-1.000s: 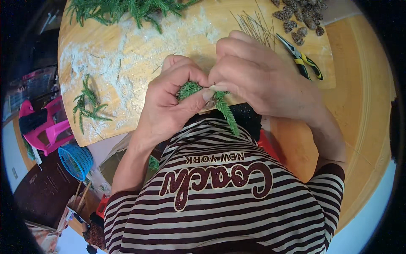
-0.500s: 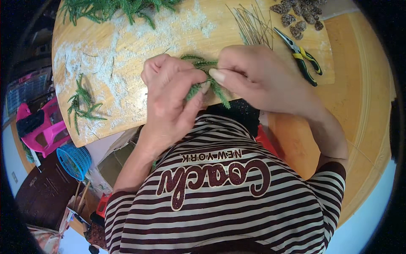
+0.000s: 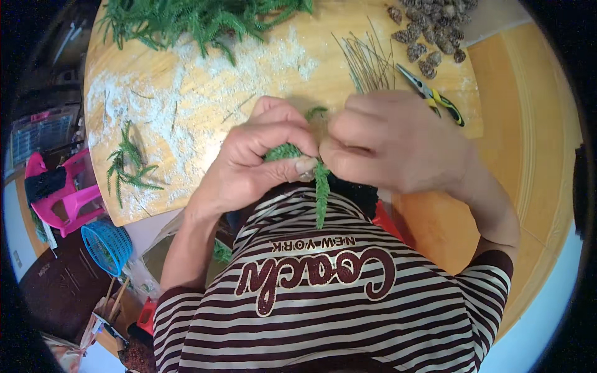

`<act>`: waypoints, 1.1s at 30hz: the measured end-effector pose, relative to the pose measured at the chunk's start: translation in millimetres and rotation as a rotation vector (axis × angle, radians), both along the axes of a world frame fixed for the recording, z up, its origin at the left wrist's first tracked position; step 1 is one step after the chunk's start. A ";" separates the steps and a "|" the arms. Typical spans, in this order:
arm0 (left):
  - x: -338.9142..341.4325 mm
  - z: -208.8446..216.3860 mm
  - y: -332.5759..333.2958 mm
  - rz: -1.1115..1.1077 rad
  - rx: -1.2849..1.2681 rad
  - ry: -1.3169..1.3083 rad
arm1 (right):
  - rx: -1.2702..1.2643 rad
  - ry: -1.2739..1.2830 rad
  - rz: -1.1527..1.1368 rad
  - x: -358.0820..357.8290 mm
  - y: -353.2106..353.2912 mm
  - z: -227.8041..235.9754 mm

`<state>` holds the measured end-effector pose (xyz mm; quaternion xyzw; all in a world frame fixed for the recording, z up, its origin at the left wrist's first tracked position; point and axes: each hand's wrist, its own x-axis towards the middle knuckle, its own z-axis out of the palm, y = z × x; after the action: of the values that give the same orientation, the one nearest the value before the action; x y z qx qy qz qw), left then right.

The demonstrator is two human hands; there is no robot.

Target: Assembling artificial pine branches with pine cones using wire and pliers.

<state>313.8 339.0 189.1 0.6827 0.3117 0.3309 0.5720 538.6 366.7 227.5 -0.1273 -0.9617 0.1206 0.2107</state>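
Note:
My left hand (image 3: 252, 158) pinches an artificial pine sprig (image 3: 321, 194) between thumb and fingers, close to my body at the table's near edge. One green tip of it hangs down in front of my striped shirt, and more needles show behind the thumb. My right hand (image 3: 395, 143) is curled closed right beside the pinch, fingertips close to the sprig; whatever lies inside it is hidden. A bit of green (image 3: 316, 112) sticks out beyond the two hands.
A heap of pine sprigs (image 3: 205, 25) lies at the far left, a small loose bunch (image 3: 129, 163) nearer left. Thin brown stems (image 3: 367, 59), pine cones (image 3: 435, 28) and yellow-black pliers (image 3: 444, 102) lie far right. White flakes cover the wooden table (image 3: 214, 118). A blue basket (image 3: 107, 245) stands lower left.
My right hand has turned and curled tighter beside the sprig. The sprig's tip now points down toward my body. The left hand still pinches it, and the whole view has shifted slightly.

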 end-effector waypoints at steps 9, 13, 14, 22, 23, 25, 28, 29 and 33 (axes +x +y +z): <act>3.4 9.2 -15.9 0.186 0.630 0.445 | -0.816 0.155 -0.287 -10.3 -18.0 -22.4; -4.3 13.3 -9.4 0.191 0.542 0.379 | -0.876 0.164 -0.305 -2.8 -12.1 -8.8; -4.9 12.4 -6.4 0.169 0.484 0.310 | -0.655 0.214 -0.305 -1.1 -9.7 -6.5; -7.8 4.4 -8.2 0.006 0.152 0.005 | 0.007 0.047 -0.029 -1.2 -12.4 3.8; -7.8 4.2 -9.2 -0.032 0.109 -0.024 | 0.015 0.044 -0.028 -0.5 -12.4 4.3; -6.6 4.7 -8.6 -0.069 0.066 -0.054 | 0.087 0.049 0.018 0.8 -12.6 2.7; -4.6 10.8 -12.1 -0.062 0.161 0.060 | 0.075 0.077 0.036 -0.3 -17.2 -0.8; -3.1 13.9 -13.1 -0.061 0.144 0.064 | 0.045 0.097 0.029 -0.4 -17.4 -1.2; 5.9 26.0 -7.9 -0.005 0.454 0.209 | -0.583 0.139 -0.213 -1.3 -23.0 -1.8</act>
<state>319.6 331.1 215.2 0.8249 0.2851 0.3188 0.3697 537.3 343.7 225.7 -0.2737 -0.8513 0.3768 0.2418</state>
